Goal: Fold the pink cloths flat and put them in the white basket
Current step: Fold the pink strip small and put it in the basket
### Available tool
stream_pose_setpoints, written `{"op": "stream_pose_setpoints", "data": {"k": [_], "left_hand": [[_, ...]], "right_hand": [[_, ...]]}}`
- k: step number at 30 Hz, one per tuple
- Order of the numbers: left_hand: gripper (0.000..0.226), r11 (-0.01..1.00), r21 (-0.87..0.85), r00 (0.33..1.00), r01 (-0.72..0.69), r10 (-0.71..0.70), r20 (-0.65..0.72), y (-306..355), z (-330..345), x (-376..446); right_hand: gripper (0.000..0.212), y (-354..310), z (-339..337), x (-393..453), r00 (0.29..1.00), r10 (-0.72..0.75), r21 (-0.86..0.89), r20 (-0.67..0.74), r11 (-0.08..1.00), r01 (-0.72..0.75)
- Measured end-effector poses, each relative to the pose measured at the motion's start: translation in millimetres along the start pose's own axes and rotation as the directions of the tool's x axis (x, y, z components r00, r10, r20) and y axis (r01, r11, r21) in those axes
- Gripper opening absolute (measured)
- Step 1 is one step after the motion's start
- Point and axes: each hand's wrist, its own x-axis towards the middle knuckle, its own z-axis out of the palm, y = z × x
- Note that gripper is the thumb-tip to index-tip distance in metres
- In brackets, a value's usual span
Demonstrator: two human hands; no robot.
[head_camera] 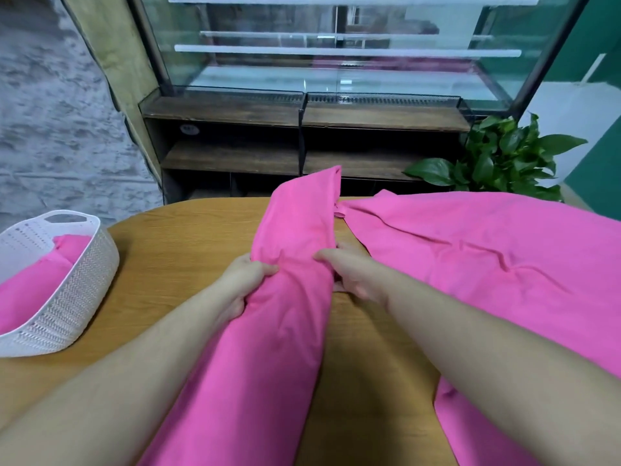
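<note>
Both hands hold one soft pink cloth over the desk.

White woven plastic basket sits left, pink cloth inside. Left hand and right hand each have a closed grip on the long folded pink cloth (light, floppy; best held at edges). Round wooden desk; glass case behind.

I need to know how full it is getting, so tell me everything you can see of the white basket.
The white basket is an oval tub, plastic by the look of it, with a woven, perforated wall and a cut-out handle at its far end. It stands upright on the wooden table at the left, partly cut off by the picture's edge. Pink cloth already lies inside, below the rim. Neither hand touches it.
</note>
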Motion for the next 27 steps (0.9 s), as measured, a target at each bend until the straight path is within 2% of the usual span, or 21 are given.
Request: {"op": "stream_pose_setpoints", "data": {"k": [2, 4, 6, 9, 11, 13, 16, 19, 23, 27], "left_hand": [[0.025, 0.999, -0.048, 1.0, 0.008, -0.009, -0.022, -0.9, -1.6, 2.0], [0.023, 0.998, -0.065, 1.0, 0.005, -0.005, -0.004, -2.3, -4.2, -0.2], [0.022, 0.995, -0.093, 0.999, -0.031, 0.03, -0.014, -6.0, -4.2, -3.5], [0.024, 0.979, -0.17, 0.985, -0.11, 0.084, -0.151, -10.8, -0.5, -3.2], [0.028, 0.954, -0.265, 0.962, -0.139, 0.066, -0.264, -11.0, -0.6, 2.1], [0.033, 0.935, -0.316, 0.936, -0.165, 0.047, -0.348, -6.6, -3.5, 9.3], [0.037, 0.947, -0.26, 0.915, -0.188, 0.073, -0.397, 2.5, -3.8, 17.0], [0.039, 0.98, -0.132, 0.932, -0.148, 0.093, -0.35, 4.0, -4.1, 22.6], [0.05, 0.997, -0.055, 0.988, -0.056, 0.047, -0.147, 2.8, -13.0, 10.4], [0.066, 0.982, 0.184, 0.997, 0.037, -0.048, 0.052, 0.9, -23.5, -15.1]], "right_hand": [[0.015, 7.0, -3.9, -7.0, 0.994, 0.046, 0.011, 0.102, 0.999, -0.047], [0.016, 8.2, -7.0, -8.8, 0.988, 0.058, 0.033, 0.146, 0.997, -0.063], [0.012, 6.2, -5.7, -6.8, 0.985, 0.047, 0.073, 0.167, 0.996, -0.06], [0.014, 4.0, 8.1, -2.1, 0.994, -0.009, 0.104, 0.107, 0.995, -0.003], [0.012, 5.7, 21.7, -1.5, 0.998, -0.029, 0.025, 0.057, 0.999, 0.028], [0.023, 7.8, 30.9, -4.6, 0.998, -0.049, -0.093, 0.051, 0.994, 0.053], [0.034, 10.4, 33.7, -11.5, 0.989, -0.139, -0.353, 0.045, 0.924, 0.146], [0.021, 16.4, 32.7, -10.0, 0.973, -0.23, -0.446, -0.029, 0.874, 0.194], [0.019, 19.0, 29.9, -4.8, 0.962, -0.223, -0.301, -0.16, 0.939, 0.167], [0.022, 19.9, 23.7, -9.0, 0.962, -0.202, -0.257, -0.186, 0.954, 0.151]]}}
